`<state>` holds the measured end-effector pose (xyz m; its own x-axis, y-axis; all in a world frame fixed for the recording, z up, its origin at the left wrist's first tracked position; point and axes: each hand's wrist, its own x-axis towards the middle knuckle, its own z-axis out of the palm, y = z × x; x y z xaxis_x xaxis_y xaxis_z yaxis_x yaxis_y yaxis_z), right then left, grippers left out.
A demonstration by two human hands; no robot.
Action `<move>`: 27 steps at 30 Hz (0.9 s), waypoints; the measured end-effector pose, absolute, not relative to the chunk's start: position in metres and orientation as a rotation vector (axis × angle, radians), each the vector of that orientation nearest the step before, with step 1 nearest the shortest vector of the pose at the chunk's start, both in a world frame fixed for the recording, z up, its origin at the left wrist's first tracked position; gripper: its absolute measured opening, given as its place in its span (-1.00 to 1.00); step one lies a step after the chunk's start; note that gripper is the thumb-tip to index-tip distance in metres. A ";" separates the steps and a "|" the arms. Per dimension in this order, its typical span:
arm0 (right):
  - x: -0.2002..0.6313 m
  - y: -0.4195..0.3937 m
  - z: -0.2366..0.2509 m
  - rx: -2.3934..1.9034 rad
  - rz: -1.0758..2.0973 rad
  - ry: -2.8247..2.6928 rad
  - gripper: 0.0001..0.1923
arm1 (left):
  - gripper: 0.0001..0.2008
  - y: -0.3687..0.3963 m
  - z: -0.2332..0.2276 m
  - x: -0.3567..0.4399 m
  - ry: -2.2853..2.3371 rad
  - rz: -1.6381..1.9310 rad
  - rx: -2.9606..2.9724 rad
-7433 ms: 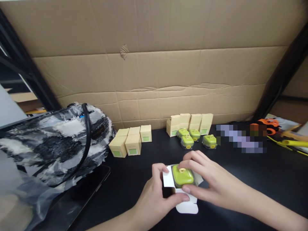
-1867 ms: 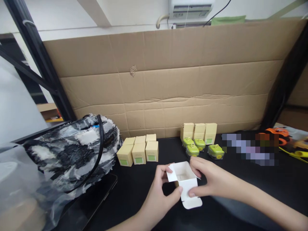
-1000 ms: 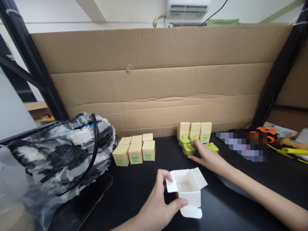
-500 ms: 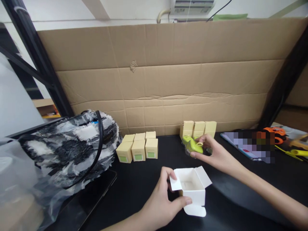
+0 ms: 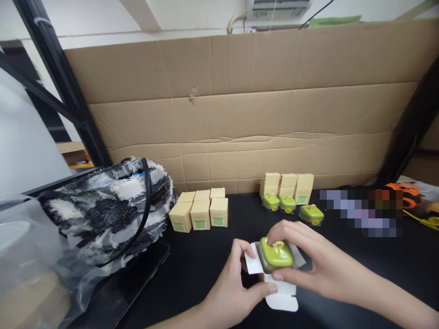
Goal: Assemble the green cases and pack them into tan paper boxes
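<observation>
My left hand [image 5: 236, 278] grips a small open box [image 5: 283, 289] with white inner walls and its flaps folded out. Over the box's mouth, my right hand [image 5: 302, 260] pinches a small squarish container [image 5: 277, 254] with a shiny green lid, a yellow ring on top and a see-through lower part. The container covers most of the opening, and how deep it sits is hard to see. Three similar green-lidded containers stand farther back: one at the left [image 5: 270, 202], one in the middle [image 5: 287, 204] and one nearer me at the right [image 5: 311, 214].
Several closed cream boxes [image 5: 200, 213] with green labels stand left of centre. Upright cream boxes [image 5: 288, 185] stand behind the containers, against a cardboard sheet [image 5: 236, 109]. A furry black-and-white bag [image 5: 109, 210] and a dark flat device [image 5: 144, 278] lie left; an orange toy [image 5: 406, 195] sits right.
My right hand has brought one green-lidded container from the back row toward me and onto the open box. The left hand keeps its hold on the box. The view has shifted slightly.
</observation>
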<state>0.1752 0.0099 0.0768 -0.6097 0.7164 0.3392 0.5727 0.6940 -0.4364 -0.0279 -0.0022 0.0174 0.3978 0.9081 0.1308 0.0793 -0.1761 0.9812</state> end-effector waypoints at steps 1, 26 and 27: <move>0.175 0.010 0.078 -1.009 0.410 -2.435 -0.80 | -0.59 -0.002 0.018 -0.028 0.910 0.954 1.573; 0.201 0.006 0.087 -0.886 0.490 -2.554 -0.05 | -0.67 -0.001 0.022 -0.037 0.825 0.974 1.977; 0.200 0.005 0.086 -0.855 0.418 -2.569 -0.01 | -0.62 -0.001 0.022 -0.036 0.781 0.975 1.955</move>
<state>0.2003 0.0054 0.0858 -0.7334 0.6216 0.2752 0.5022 0.7682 -0.3969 -0.0363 -0.0008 0.0216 0.5126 0.7846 0.3488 0.1695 -0.4907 0.8547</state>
